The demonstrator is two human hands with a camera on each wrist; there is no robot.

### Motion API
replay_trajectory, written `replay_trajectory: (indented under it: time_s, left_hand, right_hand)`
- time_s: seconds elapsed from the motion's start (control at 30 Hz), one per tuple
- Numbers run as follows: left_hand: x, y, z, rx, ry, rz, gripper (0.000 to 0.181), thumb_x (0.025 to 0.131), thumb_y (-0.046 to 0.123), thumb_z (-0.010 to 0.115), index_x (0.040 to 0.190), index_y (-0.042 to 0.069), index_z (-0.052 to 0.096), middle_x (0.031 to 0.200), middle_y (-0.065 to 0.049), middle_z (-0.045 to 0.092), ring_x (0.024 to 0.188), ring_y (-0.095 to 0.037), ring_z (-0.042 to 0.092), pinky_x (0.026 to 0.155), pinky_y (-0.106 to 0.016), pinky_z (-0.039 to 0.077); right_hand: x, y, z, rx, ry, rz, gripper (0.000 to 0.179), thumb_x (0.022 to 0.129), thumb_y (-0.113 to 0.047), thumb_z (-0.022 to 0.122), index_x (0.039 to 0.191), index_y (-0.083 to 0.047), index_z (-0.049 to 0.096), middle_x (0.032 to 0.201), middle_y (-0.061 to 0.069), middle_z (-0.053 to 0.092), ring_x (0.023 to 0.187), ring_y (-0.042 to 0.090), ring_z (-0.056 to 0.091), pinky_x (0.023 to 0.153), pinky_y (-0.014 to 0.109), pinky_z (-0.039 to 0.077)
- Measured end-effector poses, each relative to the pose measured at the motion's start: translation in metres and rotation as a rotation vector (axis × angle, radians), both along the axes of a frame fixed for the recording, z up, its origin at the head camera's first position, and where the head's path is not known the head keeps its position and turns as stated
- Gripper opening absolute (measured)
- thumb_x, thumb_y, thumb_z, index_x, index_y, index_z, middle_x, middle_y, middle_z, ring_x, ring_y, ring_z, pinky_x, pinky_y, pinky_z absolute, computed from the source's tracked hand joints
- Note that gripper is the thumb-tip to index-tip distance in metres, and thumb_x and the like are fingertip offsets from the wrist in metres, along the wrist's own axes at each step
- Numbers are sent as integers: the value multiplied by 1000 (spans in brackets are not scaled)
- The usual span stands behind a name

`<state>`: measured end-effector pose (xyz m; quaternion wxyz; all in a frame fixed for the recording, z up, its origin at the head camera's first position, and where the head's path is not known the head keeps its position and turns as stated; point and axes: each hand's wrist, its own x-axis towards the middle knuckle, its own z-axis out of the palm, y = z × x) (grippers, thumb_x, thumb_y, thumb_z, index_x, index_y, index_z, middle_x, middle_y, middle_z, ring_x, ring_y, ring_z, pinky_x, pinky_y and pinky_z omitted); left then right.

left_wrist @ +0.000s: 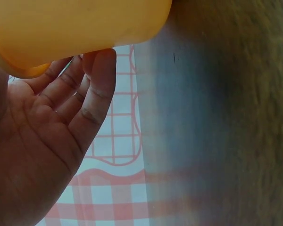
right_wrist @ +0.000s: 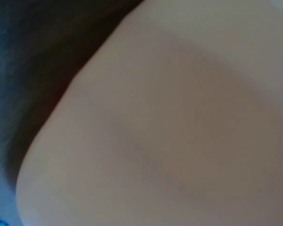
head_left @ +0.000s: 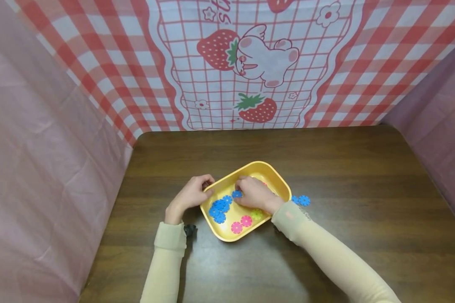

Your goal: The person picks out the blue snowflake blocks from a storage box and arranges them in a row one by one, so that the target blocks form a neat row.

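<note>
- Right hand (head_left: 255, 193), the nearer, curls over a blue disc (head_left: 236, 194) directly at its fingertips; whether it is pinched cannot be told
- Blue pile (head_left: 219, 208) lies to that hand's near left, inside the yellow tray (head_left: 269, 170)
- Left hand (head_left: 188, 194) grips the tray's left corner, its long axis slanting from near left to far right
- Blue pair (head_left: 304, 200) sits outside, just right

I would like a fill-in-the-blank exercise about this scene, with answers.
The right hand reaches into the ____ tray.
The heaped pieces nearest the left hand are coloured ____.
Two more pieces lie outside the tray, on the ____.
The fruit printed on the cloth is the ____.

Missing words: yellow; blue; table; strawberry.
</note>
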<state>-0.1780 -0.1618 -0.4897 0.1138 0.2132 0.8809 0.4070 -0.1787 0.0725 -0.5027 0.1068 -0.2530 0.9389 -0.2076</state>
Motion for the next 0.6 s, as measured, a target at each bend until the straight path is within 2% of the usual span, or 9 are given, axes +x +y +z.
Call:
replay_trajectory:
  time_s: [0.23, 0.47, 0.6]
  left_hand:
    - [1, 0, -1, -16, -10, 12, 11, 87, 4, 66, 98, 3, 66, 78, -3, 61, 69, -16, 55, 64, -30, 48]
    - [1, 0, 0, -18, -3, 12, 11, 88, 4, 66, 99, 3, 67, 78, -3, 61, 69, -16, 55, 64, -30, 48]
    - [0, -1, -1, -24, 3, 11, 12, 87, 4, 66, 99, 4, 67, 79, -3, 61, 70, -16, 54, 65, -29, 48]
  right_hand:
    - [2, 4, 8, -27, 5, 16, 25, 84, -25, 77, 96, -5, 69, 78, -1, 60, 70, 15, 53, 70, 31, 48]
    - [5, 13, 16, -44, 80, 44, 28, 83, -23, 77, 101, -3, 72, 89, 3, 65, 77, 18, 55, 77, 35, 50]
    - [8, 18, 20, -56, 84, 55, 29, 83, -23, 77, 103, -2, 72, 95, 6, 65, 78, 18, 55, 76, 34, 49]
